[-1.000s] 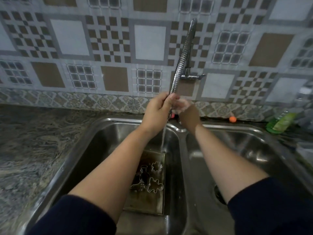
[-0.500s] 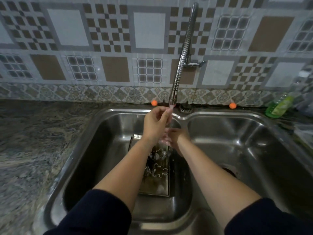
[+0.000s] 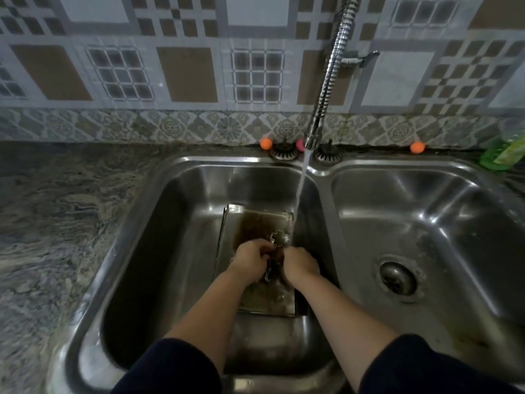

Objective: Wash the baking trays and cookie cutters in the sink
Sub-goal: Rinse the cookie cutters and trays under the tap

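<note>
A stained metal baking tray (image 3: 257, 220) lies flat in the left basin (image 3: 176, 223) of the steel double sink. A flower-shaped cookie cutter (image 3: 279, 238) rests on it just beyond my fingers. My left hand (image 3: 250, 261) and my right hand (image 3: 301, 264) are low over the tray, side by side, with fingers curled around another metal cookie cutter (image 3: 272, 272) that shows between them. Further cutters lie hidden under my hands and forearms. Water (image 3: 298, 194) runs from the flexible tap (image 3: 326, 81) onto the tray's right edge.
The right basin (image 3: 426, 223) holds only its drain (image 3: 397, 278). Two strainer plugs (image 3: 284, 153) sit on the sink's back rim, with orange balls (image 3: 266, 143) beside them. A green bottle (image 3: 502, 152) stands at the far right. Granite counter (image 3: 56, 223) lies to the left.
Both hands have dropped from the tap's nozzle down onto the tray and closed on a cutter. My view has tilted further down into the sink.
</note>
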A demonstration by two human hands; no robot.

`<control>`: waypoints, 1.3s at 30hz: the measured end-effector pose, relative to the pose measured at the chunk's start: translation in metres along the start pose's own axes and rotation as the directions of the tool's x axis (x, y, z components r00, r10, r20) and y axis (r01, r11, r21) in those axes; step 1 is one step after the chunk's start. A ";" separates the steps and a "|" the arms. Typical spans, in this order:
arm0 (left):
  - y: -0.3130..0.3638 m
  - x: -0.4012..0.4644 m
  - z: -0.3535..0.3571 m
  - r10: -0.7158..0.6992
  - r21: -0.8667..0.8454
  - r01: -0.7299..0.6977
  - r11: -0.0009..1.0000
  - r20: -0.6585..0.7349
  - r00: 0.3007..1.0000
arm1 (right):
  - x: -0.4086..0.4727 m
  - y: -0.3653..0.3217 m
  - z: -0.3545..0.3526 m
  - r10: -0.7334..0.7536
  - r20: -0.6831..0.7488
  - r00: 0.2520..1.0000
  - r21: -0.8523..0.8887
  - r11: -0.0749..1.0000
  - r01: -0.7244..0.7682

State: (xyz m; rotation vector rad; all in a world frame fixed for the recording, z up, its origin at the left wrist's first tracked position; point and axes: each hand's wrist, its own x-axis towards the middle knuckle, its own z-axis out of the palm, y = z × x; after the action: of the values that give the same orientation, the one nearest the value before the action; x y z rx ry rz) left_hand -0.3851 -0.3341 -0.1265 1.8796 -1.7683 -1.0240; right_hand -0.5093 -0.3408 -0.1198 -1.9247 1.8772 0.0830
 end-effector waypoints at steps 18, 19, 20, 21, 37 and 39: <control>0.071 -0.005 -0.023 -0.068 -0.536 -0.031 0.844 -0.165 0.984 | -0.028 0.009 -0.103 0.040 -0.058 0.997 0.912 0.409 0.037; 0.074 -0.007 -0.025 -0.070 -0.565 -0.038 0.824 -0.169 0.983 | -0.030 0.009 -0.104 0.028 -0.063 0.998 0.920 0.388 0.047; 0.077 -0.010 -0.026 -0.071 -0.603 -0.043 0.796 -0.165 0.984 | -0.031 0.009 -0.105 0.023 -0.072 0.997 0.923 0.380 0.058; 0.080 -0.012 -0.027 -0.070 -0.639 -0.045 0.768 -0.153 0.986 | -0.033 0.010 -0.106 0.025 -0.086 0.996 0.921 0.382 0.069; 0.096 -0.028 -0.038 -0.066 -0.892 -0.157 0.423 -0.204 0.977 | -0.036 0.002 -0.120 0.139 -0.188 0.972 0.969 0.190 0.160; 0.095 -0.028 -0.036 0.022 -0.744 -0.300 0.596 -0.359 0.933 | -0.033 -0.001 -0.121 0.102 -0.084 0.991 0.972 0.226 0.059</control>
State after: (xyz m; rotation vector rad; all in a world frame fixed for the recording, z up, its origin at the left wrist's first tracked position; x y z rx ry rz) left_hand -0.4246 -0.3285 -0.0292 1.1793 -0.9877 -1.1017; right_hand -0.5425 -0.3522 0.0003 -0.9351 1.3500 -1.0390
